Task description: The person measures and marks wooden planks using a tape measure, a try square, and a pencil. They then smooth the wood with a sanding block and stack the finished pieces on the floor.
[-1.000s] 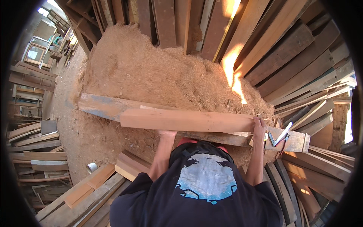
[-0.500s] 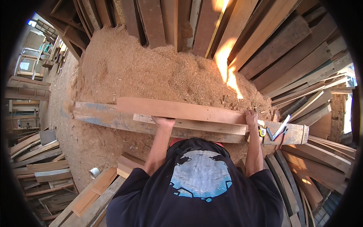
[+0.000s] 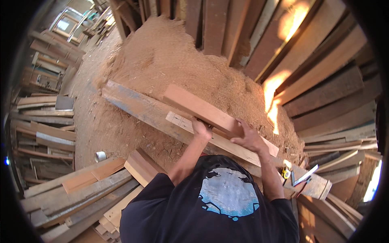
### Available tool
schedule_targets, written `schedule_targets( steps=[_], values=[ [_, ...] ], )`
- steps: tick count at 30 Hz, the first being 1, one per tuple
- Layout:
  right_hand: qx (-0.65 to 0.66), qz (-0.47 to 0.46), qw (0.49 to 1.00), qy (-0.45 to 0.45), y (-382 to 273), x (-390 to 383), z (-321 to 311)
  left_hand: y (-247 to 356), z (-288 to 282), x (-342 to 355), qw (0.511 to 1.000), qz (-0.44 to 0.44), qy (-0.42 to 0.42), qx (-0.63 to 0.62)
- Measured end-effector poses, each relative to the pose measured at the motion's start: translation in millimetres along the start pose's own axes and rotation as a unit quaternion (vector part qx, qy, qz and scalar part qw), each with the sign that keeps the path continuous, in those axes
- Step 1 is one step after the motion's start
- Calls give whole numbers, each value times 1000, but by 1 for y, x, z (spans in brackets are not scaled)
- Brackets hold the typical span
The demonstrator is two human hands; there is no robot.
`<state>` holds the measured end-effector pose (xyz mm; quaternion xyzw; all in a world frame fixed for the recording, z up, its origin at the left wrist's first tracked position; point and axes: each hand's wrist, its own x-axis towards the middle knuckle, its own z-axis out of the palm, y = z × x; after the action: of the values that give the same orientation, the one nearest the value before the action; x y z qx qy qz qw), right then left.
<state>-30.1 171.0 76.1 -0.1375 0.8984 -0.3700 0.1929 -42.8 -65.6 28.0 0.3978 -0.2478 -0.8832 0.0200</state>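
Observation:
A reddish-brown wooden plank (image 3: pixel 198 106) lies at a slant in front of me. My left hand (image 3: pixel 201 128) grips its near edge from below, the fingers partly hidden under the wood. Toward the plank's right end, my right hand (image 3: pixel 250 138) rests with spread fingers on the near face and top edge. Beneath it, a paler wooden board (image 3: pixel 229 146) lies along a thick worn beam (image 3: pixel 139 108) with bluish stains. On the beam's right end, near my right forearm, are a yellow tape measure (image 3: pixel 286 173) and a try square (image 3: pixel 304 175).
A sawdust heap (image 3: pixel 170 60) rises behind the beam. Upright planks (image 3: pixel 216 30) lean at the back and right. Stacked boards (image 3: pixel 91 188) lie at the near left, beside a white roll or cup (image 3: pixel 100 156). More timber is piled at the far left.
My view has turned, so the beam now slants down to the right. My right hand has left the plank's end and moved inward along it, fingers spread. My left hand still grips the plank.

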Motion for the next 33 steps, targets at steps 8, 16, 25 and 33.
schedule_targets(
  steps=[8,16,25,33],
  values=[
    [-19,-15,995,-97,14,79,-3,9,-26,8,997,-44,-38,44],
    [46,-17,994,-100,25,95,7,47,-55,23,995,-70,-50,45],
    [-52,7,996,-78,22,89,53,138,-147,96,841,306,60,443],
    [-187,43,978,-76,-7,68,74,125,-213,164,717,340,89,602]
  ],
)
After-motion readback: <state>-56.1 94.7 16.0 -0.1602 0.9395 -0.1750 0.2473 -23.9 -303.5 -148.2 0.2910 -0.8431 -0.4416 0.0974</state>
